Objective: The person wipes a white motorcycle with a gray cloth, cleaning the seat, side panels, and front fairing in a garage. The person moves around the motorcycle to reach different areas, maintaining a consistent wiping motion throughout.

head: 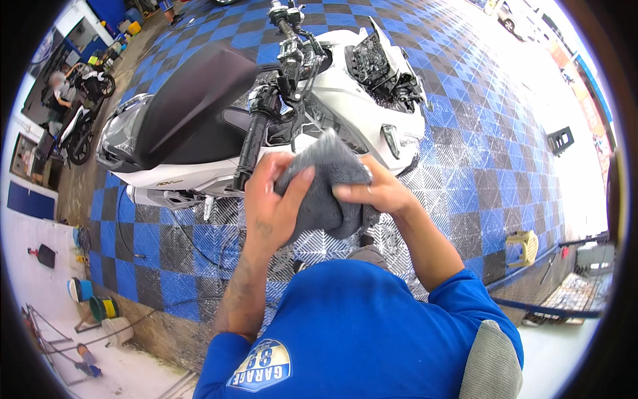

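A dark grey cloth point(324, 194) hangs bunched between my two hands, in front of my chest. My left hand point(276, 197) grips its left side, thumb on top. On the other side, my right hand point(376, 187) pinches it between thumb and fingers. Just beyond the hands stands a white scooter point(349, 104), wet in places. Its black handlebar grip point(251, 144) is close beside my left hand. The dark seat point(199, 104) lies to the left and looks partly blurred.
Blue and black floor tiles point(463, 174), wet with some foam, surround the scooter. A thin black hose point(187, 239) crosses them at left. A yellow plastic stool point(521, 248) and a black crate point(560, 141) are at right. A person point(60, 92) is beside other motorcycles at far left.
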Demonstrator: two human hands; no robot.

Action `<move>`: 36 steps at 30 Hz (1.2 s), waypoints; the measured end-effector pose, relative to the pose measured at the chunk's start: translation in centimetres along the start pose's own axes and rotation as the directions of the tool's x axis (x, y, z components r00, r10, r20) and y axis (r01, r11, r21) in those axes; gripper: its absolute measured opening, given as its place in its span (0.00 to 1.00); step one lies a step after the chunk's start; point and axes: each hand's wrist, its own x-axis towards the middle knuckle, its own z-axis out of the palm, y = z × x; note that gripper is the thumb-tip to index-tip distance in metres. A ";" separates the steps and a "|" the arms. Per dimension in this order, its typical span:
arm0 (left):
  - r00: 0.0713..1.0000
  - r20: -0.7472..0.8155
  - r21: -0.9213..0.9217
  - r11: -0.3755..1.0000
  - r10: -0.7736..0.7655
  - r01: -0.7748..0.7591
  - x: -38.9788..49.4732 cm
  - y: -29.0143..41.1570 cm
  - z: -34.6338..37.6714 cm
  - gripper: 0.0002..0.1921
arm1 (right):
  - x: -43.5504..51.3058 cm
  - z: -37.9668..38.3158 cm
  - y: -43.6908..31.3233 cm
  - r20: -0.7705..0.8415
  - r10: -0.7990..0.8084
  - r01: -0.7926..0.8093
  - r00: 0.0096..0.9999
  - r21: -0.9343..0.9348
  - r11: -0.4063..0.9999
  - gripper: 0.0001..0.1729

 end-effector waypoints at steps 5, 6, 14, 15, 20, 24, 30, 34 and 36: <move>0.950 -0.286 0.317 0.948 0.125 -0.030 1.9 -2.2 0.1 0.11 | -0.7 -10.1 -5.4 -0.399 0.173 -0.045 0.901 0.310 0.950 0.24; 0.925 -0.334 0.420 0.907 0.181 -0.026 2.4 -2.5 0.0 0.12 | -2.4 -14.3 -6.5 -0.364 0.065 0.054 0.929 0.308 0.950 0.24; 0.820 -0.553 0.779 0.443 0.149 0.444 4.5 -6.3 -1.6 0.23 | 4.3 -17.5 0.2 -0.167 -0.180 0.019 0.969 -0.681 0.732 0.35; 0.807 -0.582 0.753 0.441 0.100 0.488 4.6 -6.2 -1.0 0.22 | 5.5 -18.1 2.4 0.096 -0.180 0.165 0.979 -0.893 0.419 0.33; 0.733 -0.680 0.683 0.396 0.037 0.614 5.5 -5.7 -0.3 0.21 | 12.6 -16.9 3.5 0.603 -0.188 0.606 0.776 -0.794 -0.043 0.29; 0.700 -0.711 0.672 0.364 0.071 0.646 5.9 -5.8 -0.1 0.22 | 19.0 -13.7 3.4 0.703 -0.097 0.693 0.704 -0.711 -0.124 0.27; 0.682 -0.726 0.669 0.320 0.088 0.671 5.9 -6.0 0.0 0.24 | 14.6 -19.2 4.1 0.720 -0.264 0.767 0.642 -0.613 0.192 0.28; 0.681 -0.729 0.672 0.256 0.069 0.695 6.1 -5.8 0.1 0.26 | 8.0 -25.6 6.1 0.454 -0.237 0.511 0.859 -0.726 0.460 0.29; 0.668 -0.742 0.659 0.234 0.047 0.715 6.4 -5.7 0.2 0.26 | 6.6 -27.0 6.9 0.347 -0.191 0.392 0.918 -0.726 0.565 0.29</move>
